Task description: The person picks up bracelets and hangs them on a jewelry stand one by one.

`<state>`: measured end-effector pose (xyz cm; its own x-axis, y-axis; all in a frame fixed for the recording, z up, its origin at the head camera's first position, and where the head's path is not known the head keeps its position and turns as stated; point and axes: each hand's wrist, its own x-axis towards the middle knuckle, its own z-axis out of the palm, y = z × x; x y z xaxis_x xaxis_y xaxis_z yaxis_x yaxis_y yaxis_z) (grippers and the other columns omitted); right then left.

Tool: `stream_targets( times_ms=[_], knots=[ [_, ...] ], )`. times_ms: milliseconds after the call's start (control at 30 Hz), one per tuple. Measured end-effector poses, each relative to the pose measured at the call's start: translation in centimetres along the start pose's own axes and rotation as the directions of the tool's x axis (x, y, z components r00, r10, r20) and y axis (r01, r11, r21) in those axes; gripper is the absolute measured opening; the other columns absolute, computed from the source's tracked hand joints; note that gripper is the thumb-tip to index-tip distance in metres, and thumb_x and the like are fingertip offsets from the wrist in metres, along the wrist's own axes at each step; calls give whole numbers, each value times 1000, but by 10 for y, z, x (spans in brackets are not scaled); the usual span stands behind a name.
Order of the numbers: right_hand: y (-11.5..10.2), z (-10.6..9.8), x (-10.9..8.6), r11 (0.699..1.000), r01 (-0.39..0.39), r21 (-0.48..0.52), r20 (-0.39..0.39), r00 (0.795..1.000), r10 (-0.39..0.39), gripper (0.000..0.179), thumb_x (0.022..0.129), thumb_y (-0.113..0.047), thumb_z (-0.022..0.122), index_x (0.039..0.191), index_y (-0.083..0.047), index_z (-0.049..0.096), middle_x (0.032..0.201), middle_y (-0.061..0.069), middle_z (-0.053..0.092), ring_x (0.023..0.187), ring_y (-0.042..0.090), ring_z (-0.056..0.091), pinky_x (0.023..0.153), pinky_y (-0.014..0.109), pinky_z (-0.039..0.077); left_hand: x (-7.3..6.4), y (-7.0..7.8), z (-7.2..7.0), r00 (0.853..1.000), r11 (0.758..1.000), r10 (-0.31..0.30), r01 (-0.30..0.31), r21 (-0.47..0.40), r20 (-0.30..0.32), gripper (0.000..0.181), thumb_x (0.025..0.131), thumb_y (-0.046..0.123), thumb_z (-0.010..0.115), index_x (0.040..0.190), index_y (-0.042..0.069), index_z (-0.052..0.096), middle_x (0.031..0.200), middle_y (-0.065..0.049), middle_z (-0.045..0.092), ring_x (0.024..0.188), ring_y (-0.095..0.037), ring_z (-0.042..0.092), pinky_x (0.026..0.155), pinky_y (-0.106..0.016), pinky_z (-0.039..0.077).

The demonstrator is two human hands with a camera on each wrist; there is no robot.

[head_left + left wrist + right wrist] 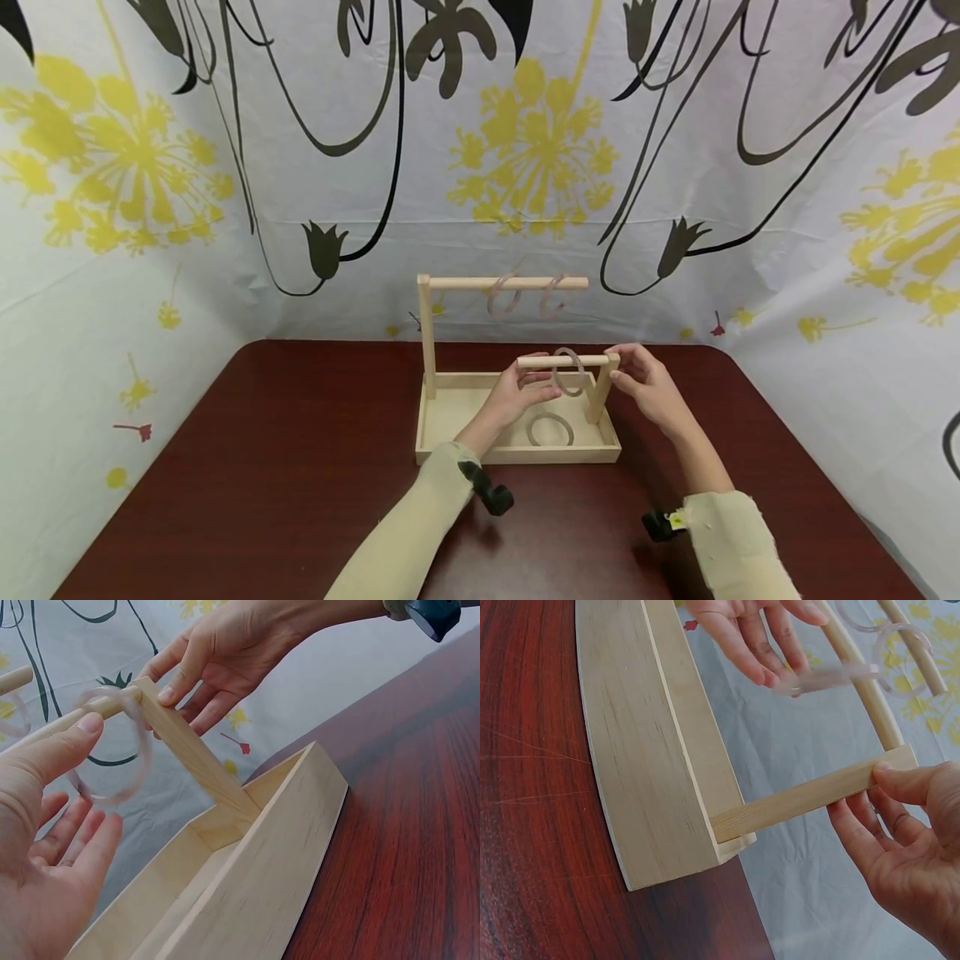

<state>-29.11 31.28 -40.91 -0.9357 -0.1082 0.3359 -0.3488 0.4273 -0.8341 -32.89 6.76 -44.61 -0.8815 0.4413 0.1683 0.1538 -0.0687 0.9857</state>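
Observation:
A wooden stand with a shallow tray (465, 456) has a tall post with an upper rod (457, 283) and a short post (184, 742) with a lower rod (532, 362). One pale translucent bangle (577, 387) hangs round the lower rod. My left hand (513, 396) is beside it, thumb near the rod and fingers loosely spread, fingertips right at the bangle's lower edge. My right hand (648, 387) pinches the top of the short post between thumb and fingers, as the right wrist view shows. Another bangle (531, 433) lies in the tray.
Two more bangles, a left one (491, 304) and a right one (546, 308), hang on the upper rod. The stand sits on a dark red wooden table (300, 467) near its far edge. Behind it hangs a patterned white cloth (420, 200).

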Motion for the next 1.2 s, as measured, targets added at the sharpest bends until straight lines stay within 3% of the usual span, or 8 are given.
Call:
stream_targets(
  times_ms=[200,400,667,900,1200],
  knots=[
    [0,1,0,1000,4,15,-5,1000,-4,31,97,1,58,127,7,52,103,-11,60,94,-4,60,82,13,52,-2,-3,-3,1000,1000,-14,14,2,1,51,92,12,72,138,13,50,141,-12,59,133,-29,55,106,-40,50],
    [0,1,-1,1000,-2,23,-10,1000,2,30,97,2,58,126,8,52,104,-11,61,95,-3,60,82,12,52,-3,-5,-5,1000,1000,2,-2,1,2,47,93,12,71,136,9,50,141,-15,58,133,-35,53,105,-39,50],
    [0,1,0,1000,-9,19,-6,1000,9,33,97,3,57,129,9,50,105,-9,61,94,-5,60,82,12,52,-3,-8,-8,1000,1000,14,-14,13,16,49,94,11,69,138,5,47,142,-16,58,132,-33,55,105,-39,50],
    [-1,1,-1,1000,-10,10,-3,1000,10,31,98,3,56,128,8,51,109,6,62,93,-4,59,83,13,52,-4,-11,-10,997,997,71,-71,-1,37,46,94,3,66,137,2,48,140,-23,57,130,-38,55,102,-35,52],
    [2,1,0,1000,11,22,-3,1000,-11,32,98,1,58,128,8,51,105,-9,61,95,-4,61,83,12,53,-9,-13,-17,994,997,56,-61,46,98,51,95,3,64,142,-3,44,144,-24,52,132,-40,53,105,-35,51]
  ],
)
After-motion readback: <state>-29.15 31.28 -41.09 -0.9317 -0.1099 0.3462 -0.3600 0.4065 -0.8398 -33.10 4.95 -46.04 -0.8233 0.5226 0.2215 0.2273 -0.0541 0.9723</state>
